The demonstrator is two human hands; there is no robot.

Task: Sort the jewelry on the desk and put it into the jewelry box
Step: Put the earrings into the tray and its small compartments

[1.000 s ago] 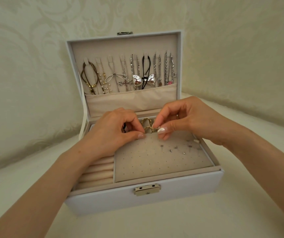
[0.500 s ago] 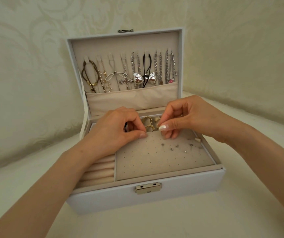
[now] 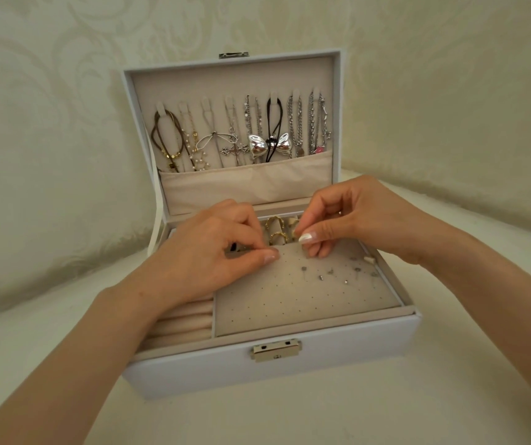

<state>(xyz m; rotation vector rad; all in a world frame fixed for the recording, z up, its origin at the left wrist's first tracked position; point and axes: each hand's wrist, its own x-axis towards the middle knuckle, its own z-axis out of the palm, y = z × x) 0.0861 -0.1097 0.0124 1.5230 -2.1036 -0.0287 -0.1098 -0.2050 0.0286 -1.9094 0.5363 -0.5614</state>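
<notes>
**Two hands over the ring slot of an open jewelry box**

Two bare hands reach into a white jewelry box that sits on a cream table, lid upright.

Left hand: fingers curled, thumb tip pressed against the index tip at the back-left corner of the earring pad. Something dark shows under the fingers; cannot tell what, or whether it is held.

Right hand: thumb and index fingers pressed together in a pinch on the right edge of the gold rings, other fingers curled below and resting on the pad's back edge.

The gold rings stand in the slot behind the pad, between the two hands.

Several stud earrings are pinned in the pad's right half; left half shows only bare holes.

Ring rolls fill the compartment left of the pad, partly under the left wrist.

Necklaces hang in a row from hooks inside the lid, among them a silver bow pendant on a black cord and a cross pendant; their lower ends drop into a beige fabric pocket.

Metal latch on the front wall, its clasp on the lid's top edge.

Patterned cream wall behind.
</notes>
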